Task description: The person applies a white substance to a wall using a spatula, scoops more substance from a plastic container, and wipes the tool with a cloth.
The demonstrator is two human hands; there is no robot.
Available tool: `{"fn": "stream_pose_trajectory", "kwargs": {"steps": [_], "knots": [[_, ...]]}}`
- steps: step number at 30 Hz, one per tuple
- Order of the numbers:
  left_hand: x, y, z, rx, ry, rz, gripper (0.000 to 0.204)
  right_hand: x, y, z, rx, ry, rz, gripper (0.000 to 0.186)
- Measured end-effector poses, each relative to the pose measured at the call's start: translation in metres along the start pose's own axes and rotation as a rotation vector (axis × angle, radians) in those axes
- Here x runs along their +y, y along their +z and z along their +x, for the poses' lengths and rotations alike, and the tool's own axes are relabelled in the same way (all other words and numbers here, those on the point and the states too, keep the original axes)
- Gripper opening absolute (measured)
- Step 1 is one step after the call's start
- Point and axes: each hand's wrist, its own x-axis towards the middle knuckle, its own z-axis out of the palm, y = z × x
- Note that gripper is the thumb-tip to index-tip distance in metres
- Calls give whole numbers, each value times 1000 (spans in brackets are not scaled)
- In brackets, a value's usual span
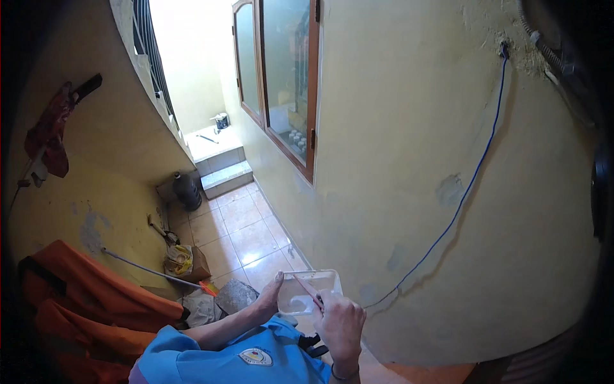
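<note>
My left hand [272,296] grips the left side of a whitish, see-through plastic tub [328,281], thumb at its rim. Some pale stuff seems to lie in the tub, but I cannot make out what it is. My right hand [341,323] is closed around a slim, reddish-brown stick-like tool [306,287]. The tool slants over the tub's opening, its far end near the far rim. Whether it touches the inside is unclear. Both hands are close together in front of my blue shirt [211,355], beside the yellow wall.
A blue cable [476,169] hangs along the patched yellow wall [396,128] on the right, past a wood-framed window [288,77]. At left are orange cloth [96,294], a blue-handled broom [153,272], a cardboard box [199,262] and a dark jug [187,191]. Tiled steps [227,178] rise beyond.
</note>
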Motion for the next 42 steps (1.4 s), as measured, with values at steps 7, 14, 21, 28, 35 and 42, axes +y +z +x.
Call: {"fn": "stream_pose_trajectory", "kwargs": {"steps": [7,14,21,28,35,42], "knots": [[-5,-2,9,121,27,-89,72,0,-2,18,-41,-82,-36,11],[-5,-18,4,125,115,-126,71,-14,-4,31,-36,-179,-19,15],[-23,-46,7,170,55,-133,65,-28,4,28,-175,-115,-29,15],[-6,-65,-1,213,58,-152,64,-45,14,46,-248,-80,-49,15],[27,-100,2,188,57,-187,68,-81,38,75,-237,-83,23,22],[66,-165,55,125,78,-220,70,-126,74,132,-227,-78,24,29]]}}
